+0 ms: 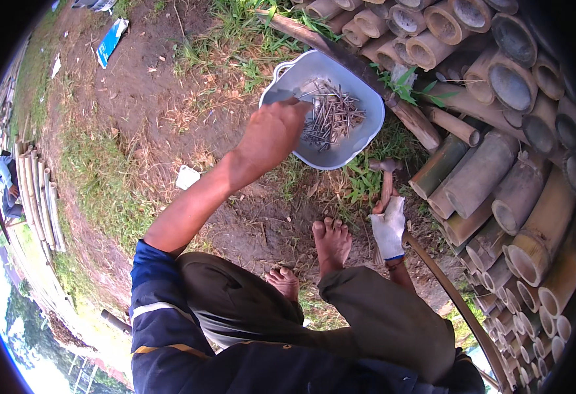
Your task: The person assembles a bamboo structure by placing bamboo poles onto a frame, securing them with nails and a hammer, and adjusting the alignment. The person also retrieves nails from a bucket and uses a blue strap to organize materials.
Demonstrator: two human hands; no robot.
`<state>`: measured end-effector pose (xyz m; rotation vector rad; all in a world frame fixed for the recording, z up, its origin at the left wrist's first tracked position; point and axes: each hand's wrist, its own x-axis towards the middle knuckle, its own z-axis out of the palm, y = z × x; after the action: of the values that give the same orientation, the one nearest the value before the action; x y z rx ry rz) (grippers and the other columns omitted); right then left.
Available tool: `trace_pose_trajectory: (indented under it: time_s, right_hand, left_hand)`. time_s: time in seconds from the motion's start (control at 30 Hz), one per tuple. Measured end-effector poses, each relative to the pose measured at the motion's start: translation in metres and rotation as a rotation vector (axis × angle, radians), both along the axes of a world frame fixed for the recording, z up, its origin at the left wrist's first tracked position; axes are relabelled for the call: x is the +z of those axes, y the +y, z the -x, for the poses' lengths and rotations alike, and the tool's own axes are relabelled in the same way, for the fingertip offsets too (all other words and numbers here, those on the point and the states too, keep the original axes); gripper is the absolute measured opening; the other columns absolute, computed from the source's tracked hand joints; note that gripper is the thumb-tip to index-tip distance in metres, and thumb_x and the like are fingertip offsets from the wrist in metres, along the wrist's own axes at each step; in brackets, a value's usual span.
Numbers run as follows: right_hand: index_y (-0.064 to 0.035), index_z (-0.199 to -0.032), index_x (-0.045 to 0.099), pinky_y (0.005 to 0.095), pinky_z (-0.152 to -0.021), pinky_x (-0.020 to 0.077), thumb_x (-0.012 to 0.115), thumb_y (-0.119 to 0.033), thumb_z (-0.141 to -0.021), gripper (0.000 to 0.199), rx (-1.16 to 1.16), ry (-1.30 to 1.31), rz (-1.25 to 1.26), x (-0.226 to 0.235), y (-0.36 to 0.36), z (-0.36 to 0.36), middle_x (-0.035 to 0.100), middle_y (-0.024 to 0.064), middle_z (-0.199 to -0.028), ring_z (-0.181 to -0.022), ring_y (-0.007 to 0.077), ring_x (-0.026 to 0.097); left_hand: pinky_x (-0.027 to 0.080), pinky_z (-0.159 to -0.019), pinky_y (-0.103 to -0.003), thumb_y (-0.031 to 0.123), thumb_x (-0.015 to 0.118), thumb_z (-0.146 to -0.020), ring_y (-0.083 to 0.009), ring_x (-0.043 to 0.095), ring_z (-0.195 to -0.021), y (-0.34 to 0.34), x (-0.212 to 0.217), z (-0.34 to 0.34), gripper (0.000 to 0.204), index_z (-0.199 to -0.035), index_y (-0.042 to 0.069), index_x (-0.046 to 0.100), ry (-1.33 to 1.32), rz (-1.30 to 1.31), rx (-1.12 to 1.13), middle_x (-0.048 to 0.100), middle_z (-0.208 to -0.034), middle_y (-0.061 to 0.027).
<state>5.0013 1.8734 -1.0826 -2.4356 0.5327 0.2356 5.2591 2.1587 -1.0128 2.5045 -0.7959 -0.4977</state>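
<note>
The nails (331,115) lie in a loose pile inside a pale grey plastic basin (360,141) that rests on bare soil and grass, just beside a stack of cut bamboo poles (498,171). The left hand (273,134), bare, reaches over the near rim of the basin with its fingers curled down toward the pile; whether they pinch a nail cannot be told from this view. The right hand (389,226), in a white work glove, is closed around the wooden handle of a hammer (385,172), whose head points toward the basin. A long curved bamboo strip (455,299) runs past the right wrist. Two bare feet (331,240) stand on the soil between the hands. A white scrap (187,177) lies on the ground left of the forearm
</note>
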Motion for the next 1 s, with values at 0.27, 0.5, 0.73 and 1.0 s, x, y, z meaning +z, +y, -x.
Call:
trace_pose_trajectory:
  time_s: [0.27, 0.5, 0.73, 1.0]
  right_hand:
    - [-0.0016, -0.126, 0.052, 0.0504, -0.075, 0.0538, 0.067, -0.008, -0.086, 0.043, -0.023, -0.032, 0.099, -0.007, 0.006, 0.001, 0.060, 0.0206, -0.113, -0.089, 0.0448, 0.064]
    - [-0.0042, -0.133, 0.051, 0.0487, -0.078, 0.0536, 0.061, -0.015, -0.093, 0.043, 0.017, -0.043, 0.114, 0.000, 0.008, -0.004, 0.061, 0.0211, -0.113, -0.094, 0.0415, 0.066]
    - [-0.0121, -0.150, 0.043, 0.0513, -0.084, 0.0532, 0.072, -0.029, -0.085, 0.074, -0.035, 0.066, 0.057, -0.003, 0.004, 0.005, 0.061, 0.0210, -0.114, -0.104, 0.0381, 0.064]
    - [-0.0049, -0.133, 0.053, 0.0492, -0.077, 0.0545, 0.064, -0.016, -0.091, 0.045, -0.005, -0.050, 0.094, -0.004, 0.008, -0.004, 0.061, 0.0201, -0.113, -0.093, 0.0416, 0.066]
  left_hand:
    - [0.062, -0.076, -0.037, 0.008, 0.065, -0.091, -0.0275, 0.076, -0.091, -0.020, -0.023, -0.024, 0.012, -0.098, 0.009, 0.073, -0.274, -0.461, 0.005, 0.076, -0.098, -0.0115]
    - [0.060, -0.079, -0.040, 0.011, 0.061, -0.093, -0.0284, 0.074, -0.093, -0.029, -0.054, -0.019, 0.011, -0.098, 0.007, 0.070, -0.225, -0.435, 0.002, 0.073, -0.097, -0.0113]
    - [0.060, -0.080, -0.048, 0.011, 0.062, -0.091, -0.0357, 0.075, -0.088, -0.026, -0.055, -0.028, 0.015, -0.102, 0.002, 0.068, -0.161, -0.376, 0.056, 0.074, -0.094, -0.0190]
    - [0.059, -0.073, -0.044, 0.008, 0.061, -0.089, -0.0337, 0.073, -0.086, -0.049, -0.076, -0.050, 0.012, -0.097, 0.005, 0.069, -0.433, -0.243, 0.044, 0.070, -0.094, -0.0155]
